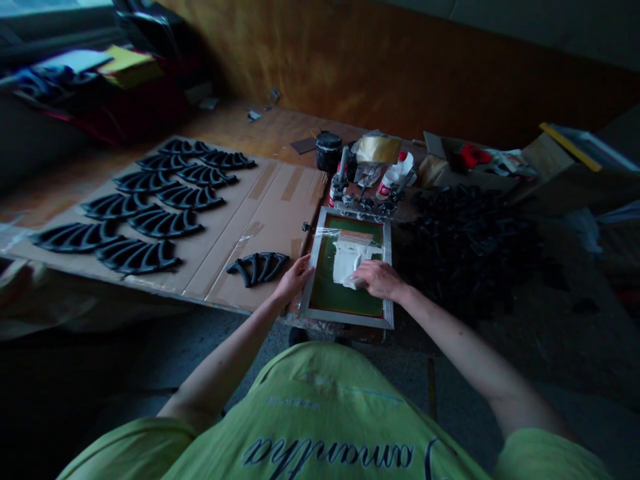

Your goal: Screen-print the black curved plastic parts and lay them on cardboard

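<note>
A screen-printing frame (389, 267) with a silver rim and green mesh lies in front of me. My left hand (296, 279) has its fingers closed on the frame's left edge. White ink (345, 257) covers the middle of the mesh in a thick patch. At the near end of that patch, my right hand (381, 279) is closed on a squeegee (357, 281) smeared with white; the fingers hide part of it. A flat piece with a wooden edge (356, 237) rests at the far end of the ink. Left of the frame lies a single black ribbed, fan-shaped piece (258, 267).
Several more black fan-shaped pieces (137, 255) lie in rows on a cardboard sheet (220, 247). Behind the frame stand a metal clamp (367, 203), bottles (395, 177) and a dark tub (329, 152). A dark pile (470, 247) and an open box (435, 163) are at the right.
</note>
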`<state>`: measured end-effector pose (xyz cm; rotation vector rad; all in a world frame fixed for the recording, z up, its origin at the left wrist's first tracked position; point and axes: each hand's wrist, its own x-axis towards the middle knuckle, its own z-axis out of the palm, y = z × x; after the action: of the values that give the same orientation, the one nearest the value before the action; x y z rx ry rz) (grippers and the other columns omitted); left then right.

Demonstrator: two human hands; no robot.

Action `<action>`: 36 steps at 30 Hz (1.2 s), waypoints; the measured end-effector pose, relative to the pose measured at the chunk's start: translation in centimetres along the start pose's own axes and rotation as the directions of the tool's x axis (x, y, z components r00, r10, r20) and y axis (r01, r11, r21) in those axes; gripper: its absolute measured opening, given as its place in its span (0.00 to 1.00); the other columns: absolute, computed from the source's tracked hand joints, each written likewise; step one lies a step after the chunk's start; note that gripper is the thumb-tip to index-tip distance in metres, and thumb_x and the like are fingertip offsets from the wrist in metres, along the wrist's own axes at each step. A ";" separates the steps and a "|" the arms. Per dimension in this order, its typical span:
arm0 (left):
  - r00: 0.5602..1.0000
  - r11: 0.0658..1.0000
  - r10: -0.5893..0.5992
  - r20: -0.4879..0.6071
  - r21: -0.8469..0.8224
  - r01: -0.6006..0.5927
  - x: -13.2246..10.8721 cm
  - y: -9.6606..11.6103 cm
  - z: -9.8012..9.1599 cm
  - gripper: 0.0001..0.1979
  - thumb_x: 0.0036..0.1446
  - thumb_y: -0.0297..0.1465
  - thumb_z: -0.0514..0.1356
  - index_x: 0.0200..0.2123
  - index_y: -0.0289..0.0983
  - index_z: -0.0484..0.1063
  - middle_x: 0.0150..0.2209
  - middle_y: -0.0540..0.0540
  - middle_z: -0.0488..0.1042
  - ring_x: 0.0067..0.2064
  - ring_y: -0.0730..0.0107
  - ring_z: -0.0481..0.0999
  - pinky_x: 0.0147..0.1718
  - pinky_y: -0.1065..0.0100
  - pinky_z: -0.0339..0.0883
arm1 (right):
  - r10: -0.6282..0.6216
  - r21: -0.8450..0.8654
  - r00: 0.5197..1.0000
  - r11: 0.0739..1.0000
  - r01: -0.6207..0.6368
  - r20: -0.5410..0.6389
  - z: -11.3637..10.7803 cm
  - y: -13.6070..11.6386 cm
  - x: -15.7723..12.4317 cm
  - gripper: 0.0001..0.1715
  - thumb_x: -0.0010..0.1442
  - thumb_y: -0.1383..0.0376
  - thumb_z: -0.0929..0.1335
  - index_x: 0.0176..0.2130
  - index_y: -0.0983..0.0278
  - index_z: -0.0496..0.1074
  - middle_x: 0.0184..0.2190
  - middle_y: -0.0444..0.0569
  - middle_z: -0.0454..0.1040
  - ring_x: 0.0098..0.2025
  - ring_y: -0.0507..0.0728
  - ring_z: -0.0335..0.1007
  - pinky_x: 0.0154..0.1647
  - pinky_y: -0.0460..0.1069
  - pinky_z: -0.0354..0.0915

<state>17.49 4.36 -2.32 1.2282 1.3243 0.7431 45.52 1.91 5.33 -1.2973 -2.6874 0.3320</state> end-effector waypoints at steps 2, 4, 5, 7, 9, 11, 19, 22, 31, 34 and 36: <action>1.000 1.000 0.000 0.009 -0.025 0.001 0.0 -0.1 0.0 0.36 0.54 0.46 0.63 0.63 0.38 0.66 0.33 0.47 0.78 0.30 0.69 0.74 0.27 0.72 0.66 | 0.073 -0.022 0.995 0.997 -0.074 -0.061 0.0 0.1 0.5 0.09 0.57 0.71 0.69 0.36 0.61 0.78 0.34 0.48 0.78 0.41 0.58 0.70 0.43 0.51 0.63; 0.999 0.998 -0.008 0.031 -0.055 0.010 0.0 -0.2 0.1 0.37 0.54 0.47 0.63 0.64 0.38 0.65 0.33 0.47 0.77 0.28 0.71 0.73 0.26 0.73 0.65 | 0.117 -0.060 0.982 0.990 -0.127 -0.146 0.9 -0.3 0.5 0.10 0.59 0.72 0.67 0.39 0.62 0.78 0.37 0.51 0.78 0.42 0.59 0.70 0.44 0.51 0.63; 0.999 0.997 -0.013 0.046 -0.074 0.017 0.0 -0.2 0.1 0.37 0.54 0.47 0.62 0.64 0.38 0.64 0.33 0.48 0.77 0.28 0.72 0.72 0.25 0.73 0.64 | 0.107 -0.072 0.979 0.990 -0.121 -0.174 1.4 -0.6 0.2 0.13 0.59 0.73 0.67 0.41 0.63 0.78 0.39 0.52 0.79 0.43 0.59 0.70 0.44 0.52 0.64; 0.997 0.994 -0.020 0.070 -0.110 0.028 -0.1 -0.1 0.1 0.38 0.54 0.47 0.62 0.65 0.37 0.62 0.34 0.48 0.77 0.28 0.74 0.71 0.25 0.74 0.64 | 0.048 -0.064 0.981 0.996 -0.061 -0.188 2.5 -1.0 -0.7 0.16 0.60 0.75 0.66 0.45 0.64 0.77 0.44 0.53 0.79 0.45 0.59 0.71 0.46 0.52 0.64; 0.997 0.990 -0.026 0.073 -0.139 0.036 -0.2 0.1 0.2 0.39 0.54 0.46 0.62 0.65 0.36 0.62 0.35 0.47 0.77 0.29 0.74 0.71 0.26 0.74 0.64 | 0.005 -0.025 0.986 1.000 -0.009 -0.169 2.7 -1.1 -1.1 0.13 0.61 0.72 0.67 0.44 0.64 0.77 0.42 0.52 0.79 0.44 0.58 0.71 0.46 0.52 0.65; 0.998 0.987 -0.034 0.060 -0.154 0.043 -0.5 0.7 0.2 0.39 0.53 0.46 0.63 0.64 0.35 0.63 0.36 0.46 0.77 0.29 0.74 0.72 0.26 0.74 0.64 | 0.041 0.019 0.984 0.999 -0.038 -0.172 1.9 -0.7 -0.4 0.10 0.61 0.68 0.69 0.44 0.61 0.78 0.39 0.50 0.79 0.43 0.58 0.72 0.45 0.51 0.66; 0.999 0.970 0.027 0.047 -0.244 -0.015 -1.9 5.9 -1.3 0.31 0.51 0.47 0.66 0.54 0.36 0.73 0.24 0.52 0.71 0.22 0.77 0.66 0.19 0.76 0.55 | 0.420 0.172 0.816 0.908 -0.383 -0.397 -5.6 4.8 4.6 0.31 0.61 0.58 0.71 0.62 0.56 0.68 0.42 0.49 0.79 0.40 0.57 0.74 0.44 0.50 0.69; 0.991 0.923 0.134 -0.013 -0.362 -0.130 -1.5 9.5 -1.4 0.26 0.55 0.52 0.61 0.40 0.34 0.76 0.23 0.51 0.69 0.21 0.78 0.67 0.19 0.76 0.58 | 0.580 0.306 0.639 0.813 -0.496 -0.506 -6.1 8.6 1.5 0.23 0.67 0.57 0.64 0.55 0.67 0.73 0.35 0.50 0.79 0.34 0.54 0.73 0.39 0.48 0.69; 0.901 0.806 0.422 -0.098 -0.414 -0.422 2.7 18.7 -0.4 0.25 0.65 0.51 0.51 0.55 0.40 0.66 0.40 0.45 0.78 0.39 0.70 0.80 0.33 0.70 0.74 | 0.555 0.118 0.807 0.832 -0.542 -0.202 5.0 3.9 -1.5 0.14 0.60 0.56 0.72 0.35 0.65 0.75 0.38 0.55 0.77 0.44 0.59 0.71 0.46 0.50 0.66; 0.950 0.841 0.294 -0.101 -0.445 -0.307 1.2 16.2 0.9 0.28 0.62 0.53 0.53 0.56 0.40 0.65 0.40 0.44 0.79 0.35 0.70 0.80 0.31 0.72 0.73 | 0.621 0.035 0.777 0.783 -0.621 -0.105 5.8 1.4 -0.3 0.12 0.66 0.58 0.67 0.38 0.65 0.72 0.38 0.57 0.76 0.44 0.60 0.71 0.45 0.50 0.63; 0.994 0.896 0.085 0.069 -0.441 -0.046 -1.1 12.9 2.4 0.30 0.58 0.55 0.57 0.50 0.37 0.69 0.36 0.41 0.80 0.31 0.69 0.79 0.27 0.71 0.73 | 0.696 0.086 0.712 0.718 -0.691 -0.089 5.7 -0.1 0.3 0.13 0.68 0.58 0.63 0.41 0.65 0.70 0.35 0.54 0.76 0.39 0.58 0.71 0.39 0.49 0.61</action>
<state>22.64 6.06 9.68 0.9291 0.9753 0.9662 44.00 1.26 -0.09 -2.2020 -1.9627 0.3694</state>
